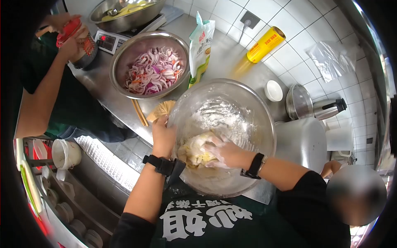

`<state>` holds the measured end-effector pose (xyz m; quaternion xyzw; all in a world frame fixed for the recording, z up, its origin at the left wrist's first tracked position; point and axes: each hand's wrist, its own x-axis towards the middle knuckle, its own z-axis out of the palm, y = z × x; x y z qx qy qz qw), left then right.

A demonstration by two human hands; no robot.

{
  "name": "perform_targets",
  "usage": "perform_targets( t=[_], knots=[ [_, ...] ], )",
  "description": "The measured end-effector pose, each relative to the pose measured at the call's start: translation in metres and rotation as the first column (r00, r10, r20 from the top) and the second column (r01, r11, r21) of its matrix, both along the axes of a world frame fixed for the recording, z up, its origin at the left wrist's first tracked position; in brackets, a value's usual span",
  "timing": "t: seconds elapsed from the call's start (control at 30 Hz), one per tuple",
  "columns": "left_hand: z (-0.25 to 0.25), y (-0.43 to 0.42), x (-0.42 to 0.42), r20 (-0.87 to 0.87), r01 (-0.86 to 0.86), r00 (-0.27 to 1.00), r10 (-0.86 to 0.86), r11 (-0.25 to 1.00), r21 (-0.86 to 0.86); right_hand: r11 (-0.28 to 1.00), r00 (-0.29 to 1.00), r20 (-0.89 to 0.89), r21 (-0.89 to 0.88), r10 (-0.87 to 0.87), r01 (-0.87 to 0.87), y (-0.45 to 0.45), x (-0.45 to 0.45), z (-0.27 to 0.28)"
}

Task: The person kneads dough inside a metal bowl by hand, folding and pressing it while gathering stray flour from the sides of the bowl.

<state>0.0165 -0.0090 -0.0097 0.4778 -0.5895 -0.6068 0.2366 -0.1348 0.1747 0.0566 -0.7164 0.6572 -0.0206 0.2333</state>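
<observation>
A wide metal mixing bowl stands in front of me, its inside streaked with white flour. My left hand grips the bowl's left rim. Inside the bowl, my right hand is dusted with flour and its fingers press into a lump of flour-coated, pale yellow food; I cannot tell its exact kind. Part of the lump is hidden under those fingers. Just beyond the rim, near my left hand, lie wooden chopsticks and a fan-shaped tan item.
Behind are a metal bowl of sliced red onion, an upright flour bag and a scale under a metal basin. A yellow film roll, small white bowl and large pot stand right. A co-worker's arm is left.
</observation>
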Motion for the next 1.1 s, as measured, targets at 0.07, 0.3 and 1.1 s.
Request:
perform_targets(
  t=[0.07,0.3,1.1],
  knots=[
    [0.000,0.005,0.002,0.021,0.000,1.000,0.000,1.000,-0.020,0.996,0.994,-0.092,0.064,-0.050,0.056,0.015,0.011,-0.012],
    [0.019,0.019,-0.003,0.084,-0.016,0.996,0.025,0.994,-0.109,0.976,0.963,-0.185,0.054,-0.197,0.210,-0.040,0.013,-0.069],
    [0.004,0.002,-0.002,0.065,-0.008,0.998,0.014,0.995,-0.097,0.997,0.994,-0.082,-0.022,0.072,-0.074,-0.009,0.009,0.007]
  ],
)
